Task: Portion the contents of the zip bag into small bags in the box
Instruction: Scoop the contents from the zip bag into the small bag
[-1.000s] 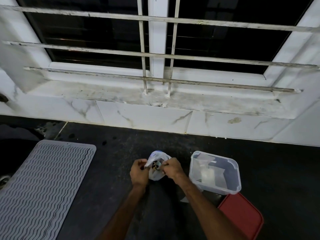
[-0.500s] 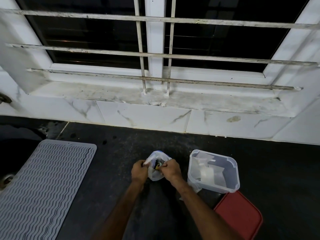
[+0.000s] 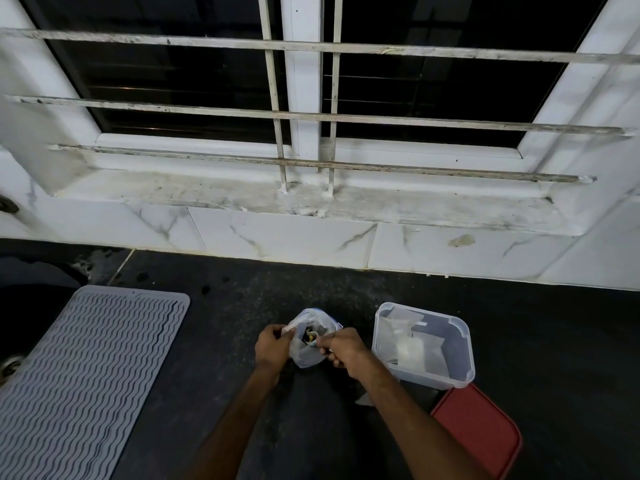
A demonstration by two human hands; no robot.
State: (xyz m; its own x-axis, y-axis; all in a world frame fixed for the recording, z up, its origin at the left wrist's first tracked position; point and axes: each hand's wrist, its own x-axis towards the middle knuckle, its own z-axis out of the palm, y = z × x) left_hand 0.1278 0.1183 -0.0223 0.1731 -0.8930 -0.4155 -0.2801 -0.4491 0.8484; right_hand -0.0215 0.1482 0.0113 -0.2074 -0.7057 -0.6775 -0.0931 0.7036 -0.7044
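Clear plastic, the zip bag (image 3: 311, 346) stands just left of the box (image 3: 425, 377), mouth spread open. The left hand (image 3: 273, 348) pinches one lip and the right hand (image 3: 347, 351) the other, fingers curled. Opening seems the step in hand. Next, one hand must likely let go to fetch a small bag (image 3: 415, 348) from the box.

A grey wavy mat (image 3: 86, 368) lies near left on the dark counter (image 3: 554, 341). A red lid (image 3: 481, 431) lies near right. A barred window (image 3: 311, 98) spans the far wall.
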